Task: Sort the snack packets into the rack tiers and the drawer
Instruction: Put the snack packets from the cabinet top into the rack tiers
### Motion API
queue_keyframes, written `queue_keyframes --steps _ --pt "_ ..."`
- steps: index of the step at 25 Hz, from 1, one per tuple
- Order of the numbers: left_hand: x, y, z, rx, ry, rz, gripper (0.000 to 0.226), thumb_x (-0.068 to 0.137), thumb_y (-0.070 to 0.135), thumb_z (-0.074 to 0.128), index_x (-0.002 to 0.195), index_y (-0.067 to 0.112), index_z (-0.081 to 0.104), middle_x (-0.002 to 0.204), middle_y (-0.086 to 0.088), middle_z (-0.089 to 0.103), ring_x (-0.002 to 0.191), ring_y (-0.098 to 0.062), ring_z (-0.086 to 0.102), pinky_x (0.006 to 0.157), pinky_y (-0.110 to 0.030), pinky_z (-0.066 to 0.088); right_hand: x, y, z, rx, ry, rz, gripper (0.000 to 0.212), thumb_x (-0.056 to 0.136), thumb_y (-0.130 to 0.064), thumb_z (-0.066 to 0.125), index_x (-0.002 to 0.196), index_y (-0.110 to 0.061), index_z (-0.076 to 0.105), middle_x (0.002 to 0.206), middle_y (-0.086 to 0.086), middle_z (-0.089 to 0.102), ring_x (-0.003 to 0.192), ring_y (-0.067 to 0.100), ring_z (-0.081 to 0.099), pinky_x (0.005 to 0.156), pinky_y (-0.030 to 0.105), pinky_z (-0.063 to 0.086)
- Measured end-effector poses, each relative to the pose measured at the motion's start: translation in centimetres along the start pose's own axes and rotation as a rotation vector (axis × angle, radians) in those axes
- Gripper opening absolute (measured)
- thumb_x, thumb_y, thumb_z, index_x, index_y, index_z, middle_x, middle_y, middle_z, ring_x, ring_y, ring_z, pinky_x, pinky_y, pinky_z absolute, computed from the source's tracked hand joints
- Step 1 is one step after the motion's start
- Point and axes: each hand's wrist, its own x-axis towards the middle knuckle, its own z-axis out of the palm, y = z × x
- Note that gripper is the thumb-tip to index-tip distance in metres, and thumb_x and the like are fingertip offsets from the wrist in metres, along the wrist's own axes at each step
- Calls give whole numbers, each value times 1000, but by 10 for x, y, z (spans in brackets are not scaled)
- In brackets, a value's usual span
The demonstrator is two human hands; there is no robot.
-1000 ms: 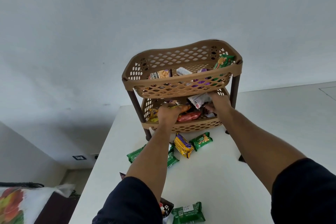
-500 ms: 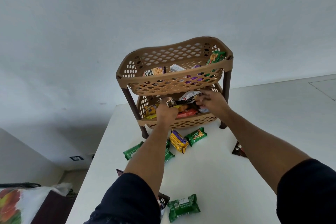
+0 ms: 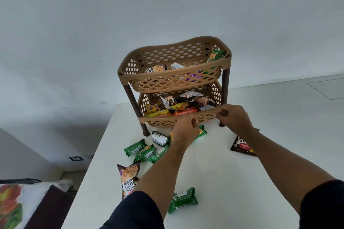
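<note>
A tan two-tier plastic rack point(image 3: 175, 83) stands on the white table point(image 3: 223, 169). Its upper tier holds a peanut packet point(image 3: 156, 69) and a green packet point(image 3: 214, 56); the lower tier point(image 3: 178, 120) is piled with mixed snack packets point(image 3: 183, 104). My left hand point(image 3: 184, 129) hovers just in front of the lower tier, fingers curled, nothing in it. My right hand point(image 3: 232, 117) is at the lower tier's front rim, fingers curled, empty. Green packets point(image 3: 145, 151) lie loose on the table below my left hand. No drawer is in view.
A salted peanuts packet point(image 3: 128, 178) and a green packet point(image 3: 183, 200) lie near the table's front. A dark red packet point(image 3: 242, 147) lies right, partly under my right forearm. The table's left edge drops to a floor and a patterned cloth point(image 3: 13, 204).
Both hands have drawn back out of the lower tier, leaving the packets they held inside it. The view has tilted down, showing more of the table.
</note>
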Motion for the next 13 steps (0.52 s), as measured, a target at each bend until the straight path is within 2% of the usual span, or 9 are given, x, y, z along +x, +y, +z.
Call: queue_keyframes --steps 2,4,6,7,9,11,13 --pt "-5 4 8 44 -42 19 14 91 13 55 92 15 69 93 0 68 89 -19 62 74 -38 56 -9 14 -6 -131 19 58 4 85 -30 75 87 -27 74 82 -13 71 73 8 64 61 25 44" --pt "-5 3 14 163 -153 35 19 93 18 57 109 15 67 112 -4 65 107 -25 60 87 -42 54 -17 27 -11 -250 1 104 19 80 -34 79 96 -29 72 96 -11 70 87 15 65 67 29 46" --pt "-6 -1 23 320 -324 13 44 94 25 62 136 16 52 138 -10 52 129 -32 48 105 -48 44 -26 40 -17 -411 -74 159 53 73 -47 84 119 -29 66 122 -3 66 110 24 62 86 39 50" --pt "-7 -4 26 375 -394 -9 57 93 28 64 145 17 42 147 -13 43 137 -36 40 110 -51 39 -30 46 -18 -494 -130 205 72 69 -55 84 131 -29 59 136 0 59 122 27 56 96 44 46" --pt "-8 -10 34 447 -484 -40 73 94 33 65 154 17 27 154 -18 34 142 -42 32 114 -55 31 -39 55 -19 -554 -239 327 100 63 -66 81 147 -30 42 151 3 46 136 31 44 104 49 39" --pt "-8 -14 42 513 -523 -45 79 94 37 63 157 14 20 151 -20 39 140 -42 34 115 -54 27 -49 63 -17 -526 -320 420 107 60 -66 81 151 -32 35 151 1 44 137 30 41 104 48 37" --pt "-8 -17 48 537 -498 -53 80 94 39 62 157 12 21 147 -21 44 138 -41 37 115 -54 27 -58 71 -14 -531 -352 432 100 62 -59 80 149 -32 39 144 0 50 132 28 44 101 45 38"
